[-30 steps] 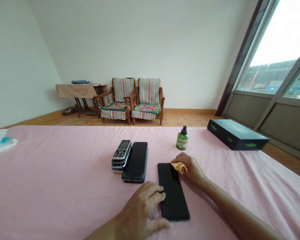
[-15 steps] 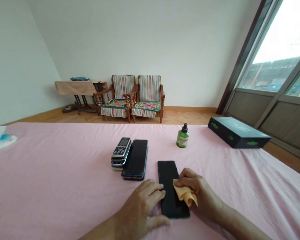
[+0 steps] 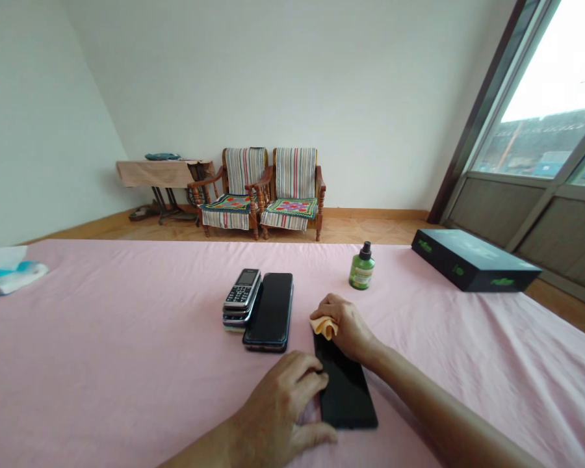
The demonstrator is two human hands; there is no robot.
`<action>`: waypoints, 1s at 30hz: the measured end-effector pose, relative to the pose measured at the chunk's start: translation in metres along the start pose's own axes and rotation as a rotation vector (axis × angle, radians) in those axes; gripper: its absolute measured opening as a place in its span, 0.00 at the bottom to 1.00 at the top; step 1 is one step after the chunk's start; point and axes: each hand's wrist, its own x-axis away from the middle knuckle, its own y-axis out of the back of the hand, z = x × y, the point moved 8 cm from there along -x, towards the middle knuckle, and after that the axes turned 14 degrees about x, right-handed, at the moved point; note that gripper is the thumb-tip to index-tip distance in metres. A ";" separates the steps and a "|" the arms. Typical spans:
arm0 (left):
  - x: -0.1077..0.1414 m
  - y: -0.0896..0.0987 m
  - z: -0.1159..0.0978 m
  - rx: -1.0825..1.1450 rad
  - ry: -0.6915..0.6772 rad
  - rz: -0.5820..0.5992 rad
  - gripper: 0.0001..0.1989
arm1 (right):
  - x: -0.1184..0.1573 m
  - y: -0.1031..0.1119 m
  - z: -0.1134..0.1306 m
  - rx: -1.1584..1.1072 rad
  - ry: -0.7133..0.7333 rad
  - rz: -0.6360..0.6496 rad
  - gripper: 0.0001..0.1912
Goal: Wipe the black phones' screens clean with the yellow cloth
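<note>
Room: two wooden chairs with striped covers stand by the far wall, next to a small side table. A big window fills the right side.

Pink sheet: a pink sheet covers the wide top in front of the person. It could be a bed or a table; I cannot tell.

Black box: a black box lies flat near the right edge, well apart from the hands.

Small things: a white-and-blue packet sits far left. A green spray bottle stands upright near the middle. A keypad phone lies on a small stack, touching a dark phone.

Black phone: the black phone lies flat on the sheet, screen up, just right of the dark phone.

Left hand: the left hand rests open on the phone's left edge — fingers spread, not gripping, and in about the same spot as before.

Right hand: the right hand has moved up from the phone's lower half to its top end — fingers curled nearly shut.

Yellow cloth: the yellow cloth is bunched under those fingers, pressed on the phone's top end.
</note>
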 end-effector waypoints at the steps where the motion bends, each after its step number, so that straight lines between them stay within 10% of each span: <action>1: 0.000 0.000 0.000 0.003 0.006 0.003 0.29 | 0.001 -0.002 0.001 0.001 0.010 0.008 0.15; 26: 0.000 0.004 0.012 0.080 0.124 -0.090 0.31 | 0.107 0.020 0.044 -0.166 -0.036 0.337 0.09; 30: 0.000 0.004 0.006 0.056 0.040 -0.096 0.32 | 0.100 0.040 0.025 -0.162 -0.170 0.182 0.08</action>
